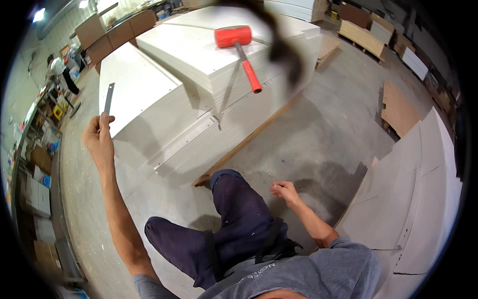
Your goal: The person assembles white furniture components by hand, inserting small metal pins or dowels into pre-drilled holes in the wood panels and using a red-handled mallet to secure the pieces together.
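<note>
My left hand (102, 133) grips the lower end of a thin grey metal strip (109, 99) between thumb and fingers. The strip stands out over the near left edge of a white panel stack (137, 82); a small hole shows near its far end. My right hand (285, 192) hangs in front of my right side, its fingers curled together; whatever they hold, if anything, is hidden. Ahead, a mallet (233, 37) with a red head lies on the taller white panel stack (186, 47), its red-gripped handle sticking out past the near edge.
A wooden pallet edge (249, 142) runs under the stacks. More pale panels (398, 199) stand close on my right, and a brown board (398, 109) lies beyond. A cluttered bench (37, 112) and another person (62, 74) are far left. Something dark and blurred (286, 50) blocks the upper view.
</note>
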Motion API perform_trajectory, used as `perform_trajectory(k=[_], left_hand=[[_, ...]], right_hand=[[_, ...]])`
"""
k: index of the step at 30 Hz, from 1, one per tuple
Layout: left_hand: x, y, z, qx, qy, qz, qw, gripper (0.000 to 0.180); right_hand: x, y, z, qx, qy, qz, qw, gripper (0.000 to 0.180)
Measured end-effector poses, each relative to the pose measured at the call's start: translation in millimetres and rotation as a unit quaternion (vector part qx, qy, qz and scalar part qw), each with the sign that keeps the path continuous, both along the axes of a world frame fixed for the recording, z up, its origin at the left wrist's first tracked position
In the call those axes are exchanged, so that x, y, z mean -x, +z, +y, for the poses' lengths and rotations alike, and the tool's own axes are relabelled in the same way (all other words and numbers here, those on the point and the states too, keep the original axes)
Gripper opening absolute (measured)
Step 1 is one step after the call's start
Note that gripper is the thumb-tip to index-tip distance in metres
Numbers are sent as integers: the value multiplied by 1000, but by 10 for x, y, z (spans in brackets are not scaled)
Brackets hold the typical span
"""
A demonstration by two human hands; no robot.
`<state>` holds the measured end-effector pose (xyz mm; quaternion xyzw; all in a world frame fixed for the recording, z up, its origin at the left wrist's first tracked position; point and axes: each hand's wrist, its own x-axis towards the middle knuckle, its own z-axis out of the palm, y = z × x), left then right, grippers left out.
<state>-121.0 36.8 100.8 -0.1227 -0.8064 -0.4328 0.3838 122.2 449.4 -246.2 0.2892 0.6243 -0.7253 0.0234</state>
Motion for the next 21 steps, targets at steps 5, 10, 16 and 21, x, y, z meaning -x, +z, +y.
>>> perform_trajectory(k=[5,10,16,21], left_hand=[[546,168,225,101,-8,-72,992,35],[918,26,304,41,-59,-125,989,34],[1016,-61,107,109,-8,-168,980,44],[660,-138,221,206,91,-40,973,46]], right_hand=[[195,46,-6,61,-35,35,997,30],[942,655,48,34,-13,164,986,31],[1965,1219,109,93,-21,248,964,25],[2603,1451,216,134,-80,298,942,18]])
